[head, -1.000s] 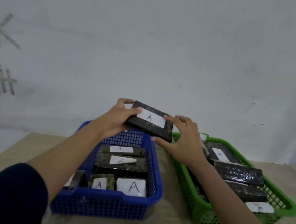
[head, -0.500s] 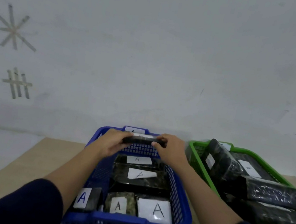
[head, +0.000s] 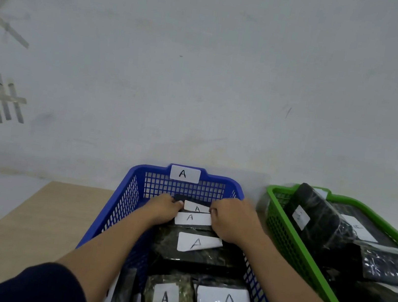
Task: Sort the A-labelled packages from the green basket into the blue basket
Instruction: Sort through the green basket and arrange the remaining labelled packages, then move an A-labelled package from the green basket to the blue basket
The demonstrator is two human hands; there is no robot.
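Observation:
Deep in the blue basket (head: pixel 132 192), near its far wall, lies a black A-labelled package (head: pixel 196 207). My left hand (head: pixel 164 207) grips its left end and my right hand (head: pixel 230 219) grips its right end, fingers curled over it. Several other black packages with white A labels (head: pixel 198 244) fill the blue basket in front of it. The green basket (head: pixel 281 230) stands to the right, holding several black wrapped packages (head: pixel 316 220) whose labels I cannot read.
A white A tag (head: pixel 185 174) is stuck on the blue basket's far rim. Both baskets stand on a wooden table (head: pixel 27 223) against a grey wall. Tape marks (head: pixel 1 98) are on the wall at the left.
Both hands carried the A-labelled package from above the baskets down into the far end of the blue basket. The camera has moved closer and over the blue basket.

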